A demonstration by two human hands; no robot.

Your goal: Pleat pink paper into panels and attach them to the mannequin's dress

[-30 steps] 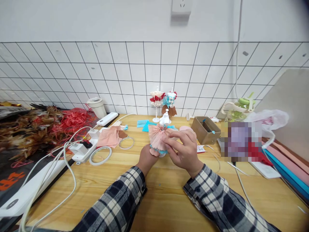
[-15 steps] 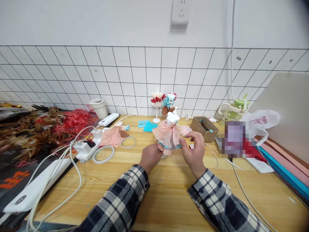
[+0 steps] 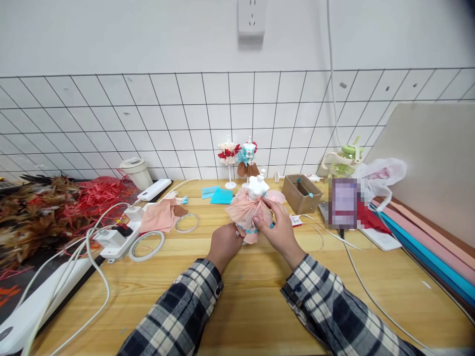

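Note:
A small white dress form point(image 3: 257, 187) wears a pleated peach paper skirt point(image 3: 240, 207) with blue trim low down. My left hand point(image 3: 224, 242) is closed beneath the skirt around the form's stand, most of which it hides. On the skirt's right side lies my right hand point(image 3: 277, 228), its thumb and fingers pinching the pleats near the front. Behind, two more decorated forms stand by the wall, one in cream and red point(image 3: 229, 154), the other in blue and brown point(image 3: 247, 155).
Blue paper point(image 3: 221, 196), peach paper point(image 3: 156, 216) and tape rolls point(image 3: 147, 246) lie left of the skirt. A cardboard box point(image 3: 302, 195) stands right. White cables point(image 3: 106, 277) cross the left side; feathers point(image 3: 33, 217) are far left.
My right hand has moved from the skirt's right edge onto its front pleats. The form now tilts slightly to the right. The view has turned, shifting the surroundings left.

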